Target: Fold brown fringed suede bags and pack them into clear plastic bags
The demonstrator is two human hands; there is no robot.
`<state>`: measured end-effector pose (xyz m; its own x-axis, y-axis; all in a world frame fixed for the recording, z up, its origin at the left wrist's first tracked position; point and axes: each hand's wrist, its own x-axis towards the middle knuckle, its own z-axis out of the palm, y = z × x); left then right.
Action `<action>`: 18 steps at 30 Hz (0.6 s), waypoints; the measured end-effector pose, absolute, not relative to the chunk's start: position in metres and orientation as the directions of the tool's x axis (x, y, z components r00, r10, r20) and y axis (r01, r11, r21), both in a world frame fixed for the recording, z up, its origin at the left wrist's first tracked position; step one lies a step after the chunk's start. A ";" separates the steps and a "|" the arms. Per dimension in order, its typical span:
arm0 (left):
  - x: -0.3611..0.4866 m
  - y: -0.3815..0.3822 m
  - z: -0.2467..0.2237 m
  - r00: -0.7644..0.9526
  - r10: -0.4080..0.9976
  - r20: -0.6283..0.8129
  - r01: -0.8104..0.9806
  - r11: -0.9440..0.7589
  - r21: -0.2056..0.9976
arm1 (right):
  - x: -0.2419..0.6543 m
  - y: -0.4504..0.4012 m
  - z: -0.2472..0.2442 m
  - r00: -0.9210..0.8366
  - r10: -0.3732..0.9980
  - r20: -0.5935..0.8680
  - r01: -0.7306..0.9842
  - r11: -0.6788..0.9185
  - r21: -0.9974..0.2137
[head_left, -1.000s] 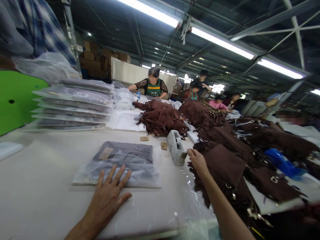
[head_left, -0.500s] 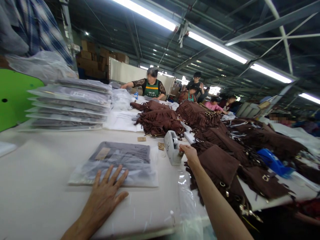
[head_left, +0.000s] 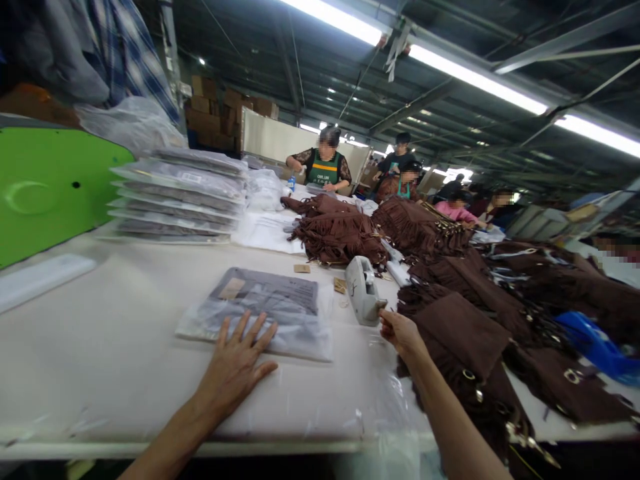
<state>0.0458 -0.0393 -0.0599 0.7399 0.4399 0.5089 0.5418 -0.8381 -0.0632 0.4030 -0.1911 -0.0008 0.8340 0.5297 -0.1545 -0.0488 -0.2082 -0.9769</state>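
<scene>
My left hand (head_left: 239, 353) lies flat with fingers spread on a clear plastic bag (head_left: 305, 337). Inside the bag is a folded grey item (head_left: 270, 293) with a tan tag (head_left: 232, 289) near its upper left. My right hand (head_left: 403, 333) is closed in a pinch at the front cutting edge of a grey tape dispenser (head_left: 361, 293). The clear tape between those fingertips is barely visible. Small brown tags (head_left: 340, 285) lie just left of the dispenser.
Brown fringed bags (head_left: 455, 327) with metal fittings pile up on the right, beside a blue dispenser (head_left: 595, 343). A stack of bagged grey items (head_left: 180, 197) stands at back left, near a green panel (head_left: 55, 190). A co-worker (head_left: 327, 167) works across the table (head_left: 125, 347).
My right hand has drawn slightly down and towards me from the dispenser's front. My left hand stays flat on the bag. The whole view has swung left.
</scene>
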 end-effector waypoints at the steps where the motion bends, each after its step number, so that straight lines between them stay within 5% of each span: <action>1: 0.046 -0.040 -0.059 0.737 0.447 0.507 0.545 -0.837 -0.055 | 0.406 -0.191 0.000 0.826 0.540 -0.162 -0.031 -0.243 -0.969; 6: 0.048 -0.045 -0.054 0.700 0.517 0.493 0.581 -0.814 0.028 | 0.403 -0.199 0.009 0.754 0.638 -0.159 0.179 -0.432 -0.884; 12: 0.047 -0.047 -0.052 0.703 0.538 0.465 0.581 -0.811 0.061 | 0.348 -0.167 0.052 0.355 0.918 -0.175 0.532 -0.353 -0.770; 13: 0.047 -0.047 -0.052 0.705 0.538 0.462 0.581 -0.812 0.059 | 0.336 -0.155 0.064 0.238 0.951 -0.200 0.630 -0.308 -0.713; 15: 0.046 -0.047 -0.053 0.708 0.534 0.462 0.578 -0.814 0.055 | 0.311 -0.127 0.084 -0.102 0.951 -0.293 0.955 0.010 -0.298; 18: 0.047 -0.046 -0.055 0.710 0.529 0.465 0.570 -0.819 0.060 | 0.278 -0.084 0.097 -0.199 0.904 -0.378 0.978 0.207 -0.021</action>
